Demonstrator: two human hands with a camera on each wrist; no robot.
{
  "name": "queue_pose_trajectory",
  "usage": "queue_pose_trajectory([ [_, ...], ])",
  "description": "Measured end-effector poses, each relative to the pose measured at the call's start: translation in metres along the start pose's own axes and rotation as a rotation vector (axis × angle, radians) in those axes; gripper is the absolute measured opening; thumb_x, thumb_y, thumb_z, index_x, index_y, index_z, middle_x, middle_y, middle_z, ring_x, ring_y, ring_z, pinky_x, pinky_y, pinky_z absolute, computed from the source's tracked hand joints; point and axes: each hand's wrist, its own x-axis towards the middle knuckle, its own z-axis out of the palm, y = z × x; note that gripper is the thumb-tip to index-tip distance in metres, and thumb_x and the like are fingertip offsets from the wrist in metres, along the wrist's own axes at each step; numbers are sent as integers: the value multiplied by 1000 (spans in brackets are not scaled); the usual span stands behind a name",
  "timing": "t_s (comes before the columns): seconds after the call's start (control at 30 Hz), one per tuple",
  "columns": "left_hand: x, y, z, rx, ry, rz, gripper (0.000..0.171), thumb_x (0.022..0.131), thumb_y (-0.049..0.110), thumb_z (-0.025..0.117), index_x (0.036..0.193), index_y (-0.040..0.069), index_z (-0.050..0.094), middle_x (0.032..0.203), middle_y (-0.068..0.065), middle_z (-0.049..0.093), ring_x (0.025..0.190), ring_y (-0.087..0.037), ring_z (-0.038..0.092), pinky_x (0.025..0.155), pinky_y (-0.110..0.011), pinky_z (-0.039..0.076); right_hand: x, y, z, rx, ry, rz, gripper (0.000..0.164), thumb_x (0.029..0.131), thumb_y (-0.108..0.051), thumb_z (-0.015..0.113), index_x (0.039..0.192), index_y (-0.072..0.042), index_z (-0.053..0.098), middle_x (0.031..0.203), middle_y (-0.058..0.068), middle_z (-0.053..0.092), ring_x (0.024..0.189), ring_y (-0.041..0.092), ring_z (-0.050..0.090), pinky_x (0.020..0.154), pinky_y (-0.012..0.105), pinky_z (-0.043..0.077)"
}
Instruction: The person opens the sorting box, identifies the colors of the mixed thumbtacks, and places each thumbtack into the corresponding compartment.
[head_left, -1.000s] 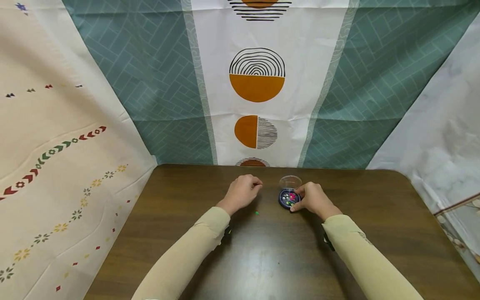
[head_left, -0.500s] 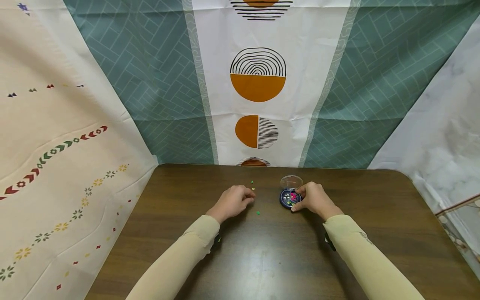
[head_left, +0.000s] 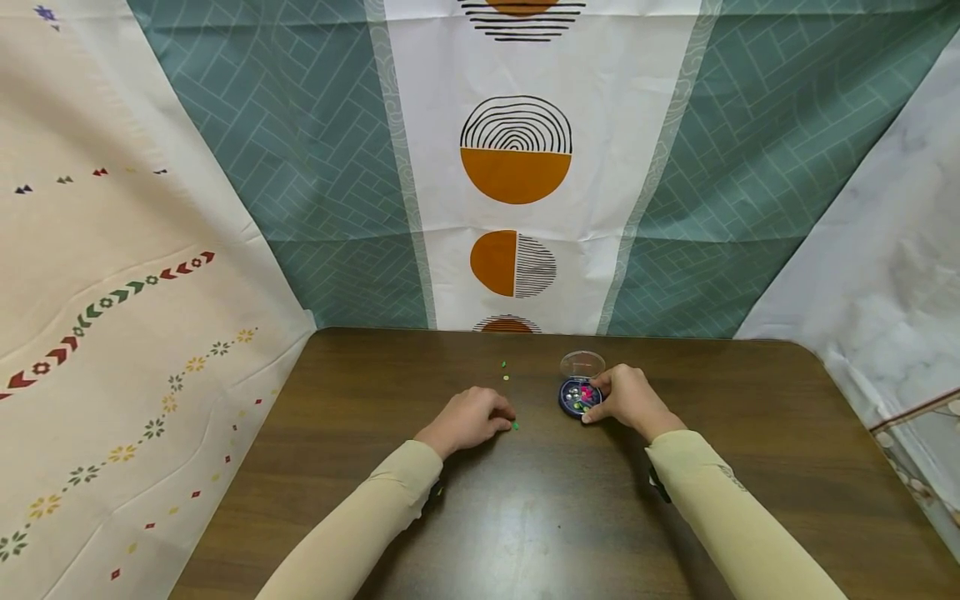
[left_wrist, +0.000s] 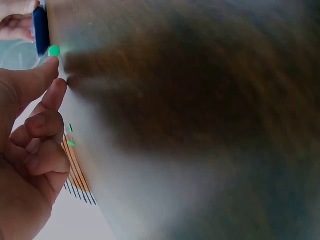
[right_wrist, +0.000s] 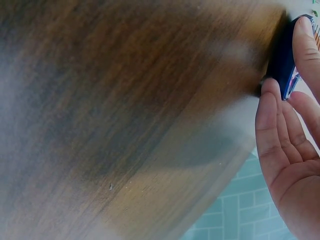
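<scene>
My left hand [head_left: 474, 419] is low over the table, its fingertips right at a small green piece [head_left: 516, 426]. In the left wrist view, a gap separates the thumb from the index finger, and the thumb tip overlaps the edge of the round green piece [left_wrist: 54, 51]. My right hand [head_left: 628, 398] grips a round dark blue compartment case [head_left: 562, 405] by its right side. Pink, green and pale bits [head_left: 577, 392] lie in its compartments, and its clear lid [head_left: 582, 363] stands raised at the back. The right wrist view has thumb and fingers around the case [right_wrist: 281, 65].
Beyond my left hand lie a tiny green piece [head_left: 504, 364] and a yellowish one [head_left: 506, 377]. The brown wooden table [head_left: 375, 375] ends at a patterned curtain [head_left: 517, 275]. Printed cloth [head_left: 150, 350] hangs along the left side, and white cloth [head_left: 900, 250] along the right.
My left hand has pulled back from the far pieces, uncovering the small green and yellowish ones, then come toward the nearer green piece. My right hand still holds the case in place.
</scene>
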Motion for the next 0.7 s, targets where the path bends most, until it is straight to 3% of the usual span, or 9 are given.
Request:
queue_pose_trajectory([
  [0.7, 3, 6, 1, 70, -6, 32, 7, 87, 33, 65, 89, 32, 72, 87, 19, 66, 82, -2, 60, 72, -27, 50, -1, -1, -1, -1, 4, 7, 70, 51, -33, 91, 111, -4, 69, 103, 12, 71, 94, 22, 63, 87, 42, 50],
])
